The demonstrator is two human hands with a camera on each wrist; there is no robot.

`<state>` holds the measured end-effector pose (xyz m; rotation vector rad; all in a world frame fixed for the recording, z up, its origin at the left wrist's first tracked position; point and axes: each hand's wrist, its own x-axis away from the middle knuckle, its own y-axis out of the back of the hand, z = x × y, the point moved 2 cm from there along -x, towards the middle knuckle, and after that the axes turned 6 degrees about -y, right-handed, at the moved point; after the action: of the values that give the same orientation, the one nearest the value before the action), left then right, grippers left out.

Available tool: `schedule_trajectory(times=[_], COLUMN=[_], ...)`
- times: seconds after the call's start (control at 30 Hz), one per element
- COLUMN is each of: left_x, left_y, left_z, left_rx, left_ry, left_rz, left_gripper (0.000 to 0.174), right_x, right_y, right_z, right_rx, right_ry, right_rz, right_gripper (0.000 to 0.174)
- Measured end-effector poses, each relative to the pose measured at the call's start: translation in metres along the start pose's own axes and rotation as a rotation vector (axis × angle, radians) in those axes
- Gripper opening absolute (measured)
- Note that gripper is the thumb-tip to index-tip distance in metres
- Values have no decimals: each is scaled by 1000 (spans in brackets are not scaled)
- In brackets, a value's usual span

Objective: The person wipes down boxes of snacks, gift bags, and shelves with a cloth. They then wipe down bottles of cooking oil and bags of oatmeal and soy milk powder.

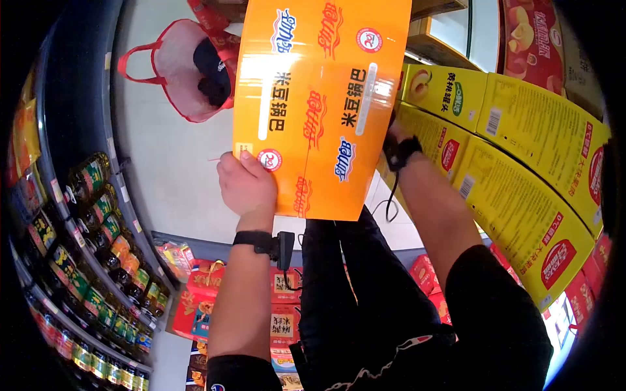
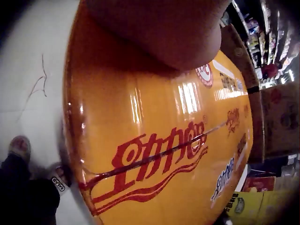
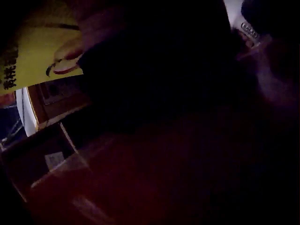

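Note:
A large orange carton with red and blue lettering is held up in front of the body in the head view. The left hand grips its near left edge, thumb on the printed face, other fingers at the side. In the left wrist view the carton fills the middle, with part of the left hand over its top. At the carton's right side is the right hand, mostly hidden behind it; its fingers do not show. The right wrist view is too dark to make out the fingers.
Yellow cartons are stacked close on the right, a red carton beyond them. A red-handled bag stands on the floor at the upper left. Shelves of bottles line the left. Red packages lie behind the legs.

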<state>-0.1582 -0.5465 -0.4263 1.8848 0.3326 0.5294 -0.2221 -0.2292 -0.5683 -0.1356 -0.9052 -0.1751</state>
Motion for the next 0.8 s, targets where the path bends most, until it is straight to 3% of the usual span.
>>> schedule_trajectory(times=[0.23, 0.4, 0.53, 0.63, 0.8], left_x=[0, -2, 1, 0, 0], left_y=[0, 1, -3, -1, 0], left_z=[0, 1, 4, 4, 2], left_rx=[-18, -10, 33, 20, 47], left_ry=[28, 55, -18, 69, 71], left_rz=[24, 65, -21, 67, 72], left_gripper=[35, 37, 38, 41, 40], right_x=[-70, -109, -119, -105, -27], right_y=[14, 19, 23, 15, -22], right_z=[86, 96, 50, -12, -95], right_rx=[32, 67, 86, 119, 325], right_ry=[158, 166, 113, 50, 67], right_rz=[-68, -76, -53, -29, 76], right_gripper=[47, 49, 51, 53, 55])
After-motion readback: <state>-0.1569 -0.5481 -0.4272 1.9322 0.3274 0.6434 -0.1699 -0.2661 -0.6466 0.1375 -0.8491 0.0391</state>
